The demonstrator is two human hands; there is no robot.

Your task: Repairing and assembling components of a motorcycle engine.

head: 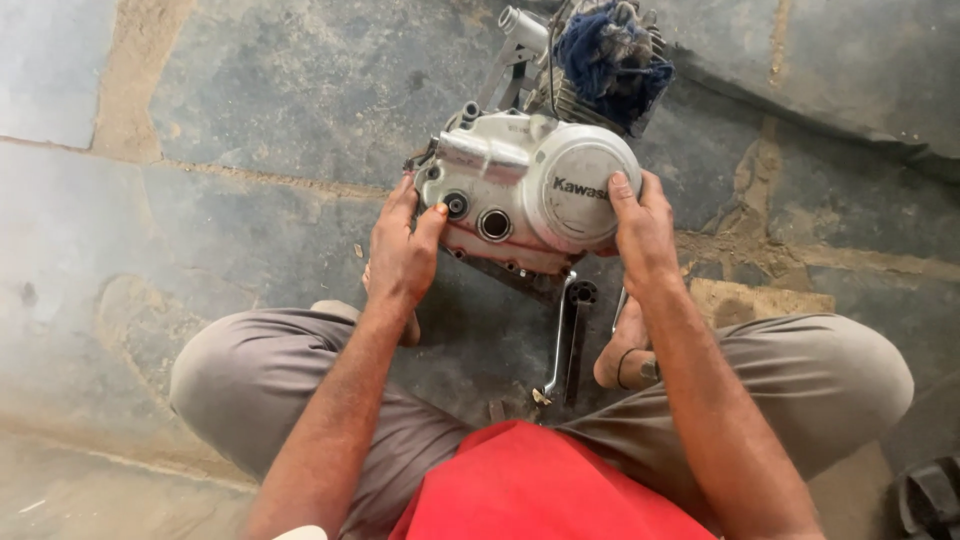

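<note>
A silver motorcycle engine (520,185) stands on the stone floor in front of me, its side cover with a round bulge facing up. My left hand (402,250) grips the left edge of that cover, thumb near a small round port. On the right side, my right hand (642,228) presses against the round bulge, thumb on top. A blue rag (612,58) is stuffed into the finned cylinder at the far end.
A metal lever with a ring end (567,335) lies on the floor between my crossed legs in grey trousers (250,380). Stone slabs with sandy joints (130,90) surround the engine. A dark object (930,495) sits at the lower right corner.
</note>
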